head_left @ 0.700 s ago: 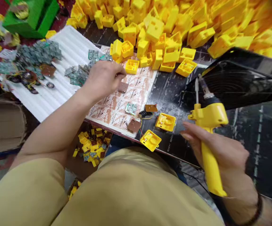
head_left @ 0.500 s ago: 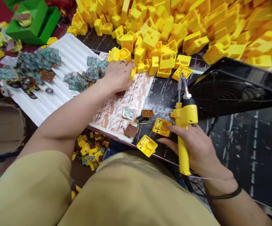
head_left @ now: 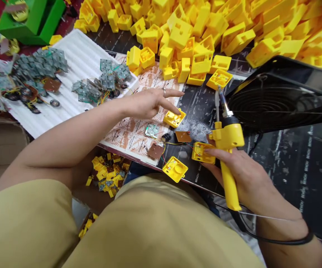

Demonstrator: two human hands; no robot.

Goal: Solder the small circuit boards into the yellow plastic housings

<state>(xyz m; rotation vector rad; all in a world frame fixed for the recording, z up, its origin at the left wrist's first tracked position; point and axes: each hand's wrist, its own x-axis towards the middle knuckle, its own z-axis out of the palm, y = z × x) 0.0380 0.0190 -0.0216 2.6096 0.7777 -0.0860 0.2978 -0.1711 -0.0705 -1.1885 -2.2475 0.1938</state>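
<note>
My left hand [head_left: 149,103] reaches over the patterned sheet with fingers spread, one fingertip on a small yellow plastic case half [head_left: 172,120]. In my right hand [head_left: 240,167] is a yellow soldering iron [head_left: 229,178], its metal tip pointing away from me. That hand's thumb and a finger also touch another yellow case half [head_left: 198,153] with metal contacts inside. A third case half [head_left: 174,169] lies open side up at the table edge. Between the hands are a small green-lit circuit board [head_left: 152,130], a black round part [head_left: 166,137] and two brown boards [head_left: 183,136], joined by thin wires.
A heap of yellow cases [head_left: 177,35] fills the back. Wired circuit boards [head_left: 38,65] lie on a white foam sheet [head_left: 66,108] at left. A black fan [head_left: 269,100] stands at right. Below the table edge is a box of yellow parts [head_left: 107,173].
My left hand has come from the front of the heap towards me and right, bringing a yellow case half onto the sheet. My right hand keeps the soldering iron.
</note>
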